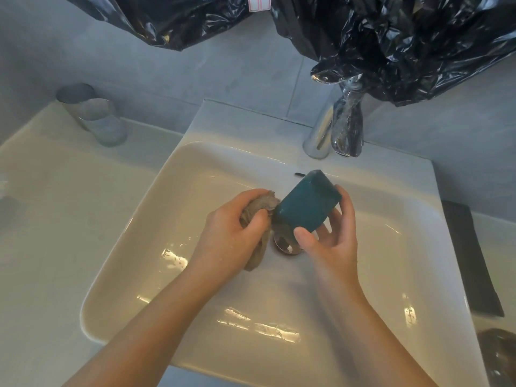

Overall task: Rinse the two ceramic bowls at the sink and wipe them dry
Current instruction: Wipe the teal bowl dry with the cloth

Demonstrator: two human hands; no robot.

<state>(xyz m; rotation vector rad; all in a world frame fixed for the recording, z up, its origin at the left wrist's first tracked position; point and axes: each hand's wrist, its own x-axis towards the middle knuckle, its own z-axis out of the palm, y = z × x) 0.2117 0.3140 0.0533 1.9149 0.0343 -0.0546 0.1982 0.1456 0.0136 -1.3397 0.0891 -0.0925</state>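
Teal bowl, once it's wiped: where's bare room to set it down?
The broad ledge left of the basin, in front of the glass tumbler, is bare. The right ledge is narrow and carries a dark strip; behind, the tap and black plastic crowd in.

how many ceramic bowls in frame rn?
1. The teal bowl is in the right hand over the sink, beside the cloth the left hand grips. A second may be hidden; the dark blur at lower right is unclear.
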